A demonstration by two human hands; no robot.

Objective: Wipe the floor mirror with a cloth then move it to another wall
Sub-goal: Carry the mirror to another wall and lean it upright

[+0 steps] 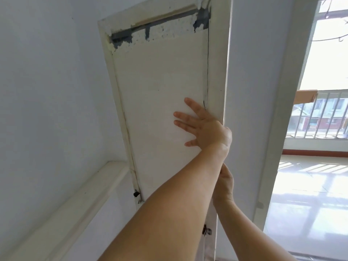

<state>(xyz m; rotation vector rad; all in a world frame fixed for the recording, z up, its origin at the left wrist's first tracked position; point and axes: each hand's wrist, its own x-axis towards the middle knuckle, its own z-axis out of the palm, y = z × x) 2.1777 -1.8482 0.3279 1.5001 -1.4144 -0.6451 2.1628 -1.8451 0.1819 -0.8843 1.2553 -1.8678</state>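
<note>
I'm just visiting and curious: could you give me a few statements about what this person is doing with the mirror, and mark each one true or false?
1. We see the back of the mirror, not the glass. True.
2. The left hand is clenched into a fist. False: it lies flat with fingers spread on the white backing panel.
3. The right hand is at the mirror's right edge, below the left hand. True.
4. A cloth is held in one hand. False: no cloth is visible in either hand.
5. The backing is intact all over. False: near the top it is torn, showing crumbly white foam and dark patches.
6. An open doorway to a sunlit room lies to the right. True.
</note>
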